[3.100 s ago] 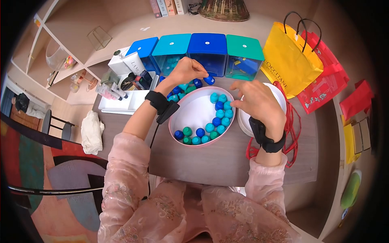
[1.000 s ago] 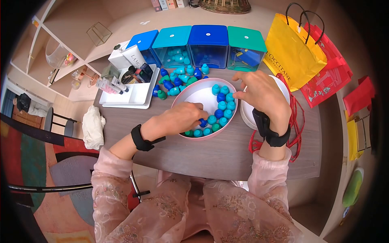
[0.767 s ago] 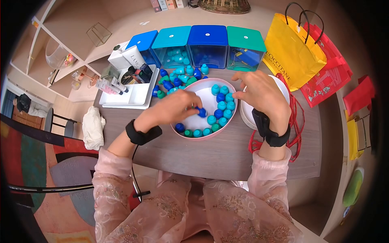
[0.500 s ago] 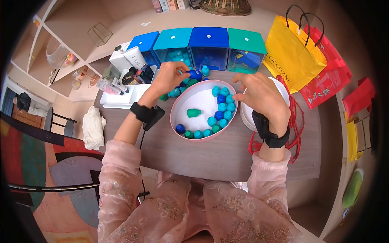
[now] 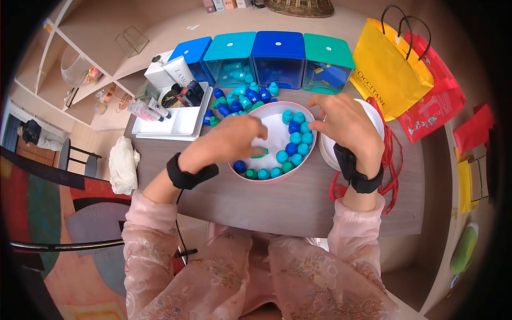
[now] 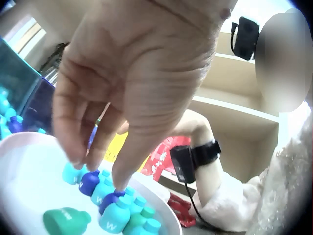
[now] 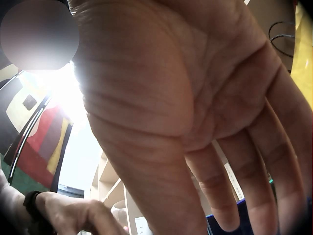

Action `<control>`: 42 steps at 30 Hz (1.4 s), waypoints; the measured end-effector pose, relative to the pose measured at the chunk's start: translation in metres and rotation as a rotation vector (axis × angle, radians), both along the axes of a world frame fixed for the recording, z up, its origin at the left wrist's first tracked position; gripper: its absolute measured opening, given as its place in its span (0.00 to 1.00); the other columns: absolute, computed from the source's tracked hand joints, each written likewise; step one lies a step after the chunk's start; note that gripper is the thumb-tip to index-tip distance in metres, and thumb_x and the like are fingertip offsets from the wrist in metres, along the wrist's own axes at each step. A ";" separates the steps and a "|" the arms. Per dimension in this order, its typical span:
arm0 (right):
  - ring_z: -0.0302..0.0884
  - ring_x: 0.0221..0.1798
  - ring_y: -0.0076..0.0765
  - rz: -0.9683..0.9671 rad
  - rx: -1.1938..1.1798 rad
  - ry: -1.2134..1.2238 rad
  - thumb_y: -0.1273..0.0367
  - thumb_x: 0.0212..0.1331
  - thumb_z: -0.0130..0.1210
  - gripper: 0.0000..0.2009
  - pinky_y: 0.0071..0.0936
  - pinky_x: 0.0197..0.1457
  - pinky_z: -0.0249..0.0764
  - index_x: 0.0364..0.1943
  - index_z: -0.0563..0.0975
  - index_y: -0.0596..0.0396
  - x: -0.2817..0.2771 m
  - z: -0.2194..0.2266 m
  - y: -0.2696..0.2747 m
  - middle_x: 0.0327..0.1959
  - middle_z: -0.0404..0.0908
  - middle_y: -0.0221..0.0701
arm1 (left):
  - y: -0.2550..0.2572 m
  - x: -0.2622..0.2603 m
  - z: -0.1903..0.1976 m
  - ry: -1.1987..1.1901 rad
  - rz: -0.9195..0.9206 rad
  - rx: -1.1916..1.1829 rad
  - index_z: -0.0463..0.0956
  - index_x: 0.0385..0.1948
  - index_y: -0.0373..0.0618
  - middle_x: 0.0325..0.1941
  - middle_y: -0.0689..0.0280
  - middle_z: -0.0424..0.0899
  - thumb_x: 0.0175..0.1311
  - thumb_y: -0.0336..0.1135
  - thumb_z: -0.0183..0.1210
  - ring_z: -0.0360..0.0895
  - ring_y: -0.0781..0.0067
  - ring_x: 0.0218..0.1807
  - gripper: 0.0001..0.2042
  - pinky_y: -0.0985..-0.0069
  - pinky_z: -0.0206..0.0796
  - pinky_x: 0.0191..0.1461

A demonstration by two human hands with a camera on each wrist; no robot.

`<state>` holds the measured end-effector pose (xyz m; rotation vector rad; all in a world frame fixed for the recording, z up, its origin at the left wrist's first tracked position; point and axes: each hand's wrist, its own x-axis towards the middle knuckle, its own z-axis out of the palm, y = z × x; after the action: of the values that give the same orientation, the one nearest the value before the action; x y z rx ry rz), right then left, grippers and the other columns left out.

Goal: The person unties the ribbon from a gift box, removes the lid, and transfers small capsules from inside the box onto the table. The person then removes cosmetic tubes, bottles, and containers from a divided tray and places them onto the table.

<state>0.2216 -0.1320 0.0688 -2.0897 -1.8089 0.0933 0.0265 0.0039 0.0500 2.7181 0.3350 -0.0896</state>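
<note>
My left hand [image 5: 232,140] hovers palm down over an oval pink-rimmed bowl [image 5: 269,180], its thumb and fingers apart and pointing down. Below them a green bottle-shaped piece [image 6: 67,222] lies on its side on the bowl's white floor. Along the bowl's right and front wall runs a curved row of small upright bottles [image 5: 296,159] in turquoise, blue and green, some marked with a W. Past the bowl's right rim, my right hand [image 5: 344,120] stays raised with fingers loosely bent, over a white round dish [image 5: 327,155], holding nothing.
Behind the bowl lies a heap of small bottles [image 5: 250,98], before several lidded boxes [image 5: 279,58] in blues and green. A white cosmetics tray [image 5: 176,128] stands left. To the right are a yellow paper bag [image 5: 392,74] and red cords [image 5: 394,165]; a white cloth [image 5: 124,165] is front left.
My left hand earlier set blue pieces about, then reached to the heap half a second ago; now it is back over the bowl, above the green piece. My right hand stays nearly still.
</note>
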 end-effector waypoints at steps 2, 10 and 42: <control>0.79 0.36 0.46 0.010 0.000 0.005 0.70 0.43 0.65 0.17 0.37 0.39 0.71 0.40 0.79 0.58 -0.001 0.000 0.000 0.28 0.82 0.39 | 0.004 -0.001 -0.025 0.011 -0.063 0.073 0.79 0.32 0.39 0.34 0.57 0.81 0.45 0.32 0.64 0.79 0.57 0.40 0.12 0.66 0.70 0.43; 0.79 0.36 0.46 0.006 -0.009 -0.001 0.69 0.44 0.65 0.16 0.37 0.40 0.71 0.40 0.79 0.57 0.002 0.003 -0.002 0.28 0.82 0.39 | 0.013 0.008 -0.027 0.080 -0.106 0.042 0.79 0.33 0.40 0.35 0.55 0.81 0.44 0.32 0.64 0.78 0.55 0.42 0.13 0.65 0.70 0.43; 0.78 0.36 0.45 0.018 0.026 -0.017 0.69 0.43 0.65 0.17 0.36 0.40 0.71 0.40 0.79 0.57 0.002 -0.003 0.000 0.27 0.82 0.37 | 0.006 -0.018 0.003 0.160 -0.287 -0.114 0.78 0.29 0.42 0.31 0.61 0.79 0.45 0.27 0.63 0.78 0.59 0.39 0.08 0.67 0.68 0.41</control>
<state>0.2234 -0.1320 0.0653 -2.0629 -1.8301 0.0566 0.0084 0.0102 0.0530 2.6328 -0.0190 -0.3947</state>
